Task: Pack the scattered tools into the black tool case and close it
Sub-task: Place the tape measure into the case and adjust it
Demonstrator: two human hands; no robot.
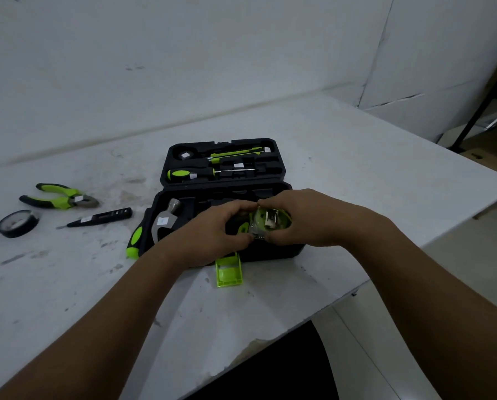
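The black tool case (281,252) lies open on the white table, its lid (280,168) leaning back with green-handled screwdrivers (180,174) clipped in it. A hammer (163,223) rests in the case's left side, its green grip sticking out over the rim. My left hand (212,229) and my right hand (299,217) both grip a green and clear tape measure (267,222) over the case's right half. Left of the case lie green pliers (59,196), a black tester pen (100,218) and a roll of black tape (17,223).
A green latch (229,269) hangs open from the case's front wall onto the table (357,157). The table's near edge runs diagonally just right of my forearms, with floor beyond. A white wall stands behind the table. A dark metal frame is at the far right.
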